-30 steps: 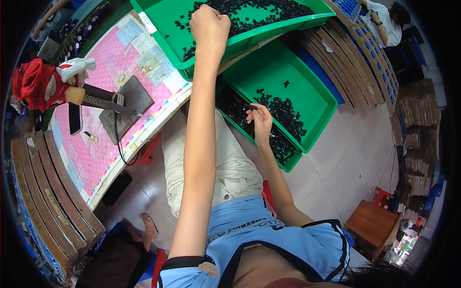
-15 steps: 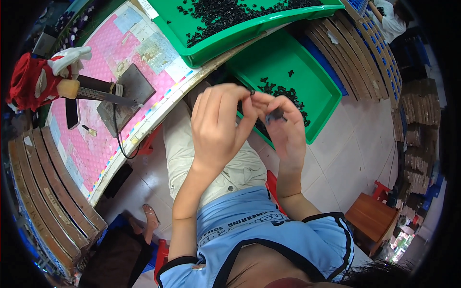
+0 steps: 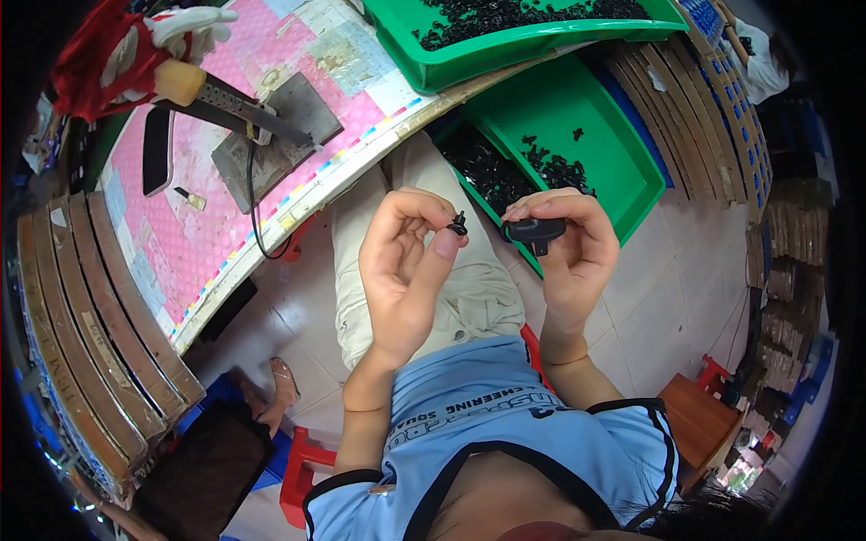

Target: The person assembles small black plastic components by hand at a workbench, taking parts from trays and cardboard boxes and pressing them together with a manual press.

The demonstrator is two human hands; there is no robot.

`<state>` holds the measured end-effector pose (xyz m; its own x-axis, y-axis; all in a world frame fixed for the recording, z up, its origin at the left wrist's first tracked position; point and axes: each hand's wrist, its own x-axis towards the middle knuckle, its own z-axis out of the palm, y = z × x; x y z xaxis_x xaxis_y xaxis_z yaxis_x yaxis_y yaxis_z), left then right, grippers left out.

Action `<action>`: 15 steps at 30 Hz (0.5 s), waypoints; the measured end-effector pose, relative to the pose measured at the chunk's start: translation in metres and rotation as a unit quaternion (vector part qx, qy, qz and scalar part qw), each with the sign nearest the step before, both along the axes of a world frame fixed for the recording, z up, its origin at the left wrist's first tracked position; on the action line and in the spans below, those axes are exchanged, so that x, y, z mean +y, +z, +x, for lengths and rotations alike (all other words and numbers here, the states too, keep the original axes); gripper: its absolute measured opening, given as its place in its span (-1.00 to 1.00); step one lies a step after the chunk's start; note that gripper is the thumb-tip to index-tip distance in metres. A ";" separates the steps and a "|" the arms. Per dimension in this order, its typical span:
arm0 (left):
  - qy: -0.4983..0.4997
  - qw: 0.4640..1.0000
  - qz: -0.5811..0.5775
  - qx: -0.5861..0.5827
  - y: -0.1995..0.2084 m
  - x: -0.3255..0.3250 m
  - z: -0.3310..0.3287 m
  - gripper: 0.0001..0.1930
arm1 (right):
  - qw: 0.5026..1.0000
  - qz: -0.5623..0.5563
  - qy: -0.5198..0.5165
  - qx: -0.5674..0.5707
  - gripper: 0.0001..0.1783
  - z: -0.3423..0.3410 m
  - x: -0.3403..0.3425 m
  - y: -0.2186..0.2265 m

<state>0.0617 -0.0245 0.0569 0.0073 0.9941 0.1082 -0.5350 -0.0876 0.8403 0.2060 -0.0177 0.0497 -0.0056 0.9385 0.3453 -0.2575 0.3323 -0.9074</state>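
Above my lap, my left hand pinches a small black plastic part between thumb and forefinger. It has a thin prong pointing up. My right hand is closed on a larger black plastic piece, rounded and flattish, with a short square stub below. The two pieces are apart, with a gap between the hands. Just beyond the hands, a green tray below the table level holds loose small black parts. A darker heap of black parts lies in its left section.
Another green tray full of black bits sits on the pink-covered table. A soldering iron is fixed over a metal plate, beside a red and white cloth and a phone. Stacked boards stand left.
My hands were close together at the fingertips; now they are drawn apart and nearer to me, showing a piece in each. The view has shifted, so the table appears farther right.
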 end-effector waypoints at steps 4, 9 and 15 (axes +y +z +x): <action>-0.042 0.996 -0.057 -0.051 0.005 -0.004 -0.011 -0.91 | 0.998 0.024 -0.015 -0.049 -0.75 -0.007 0.002 0.000; -0.086 0.991 -0.056 -0.087 0.001 -0.008 -0.016 -0.90 | 0.989 0.072 -0.044 -0.120 -0.70 -0.015 0.006 0.000; 0.002 1.000 -0.004 -0.010 0.000 -0.007 -0.008 -0.88 | 0.982 0.091 -0.026 -0.161 -0.67 -0.018 0.008 0.002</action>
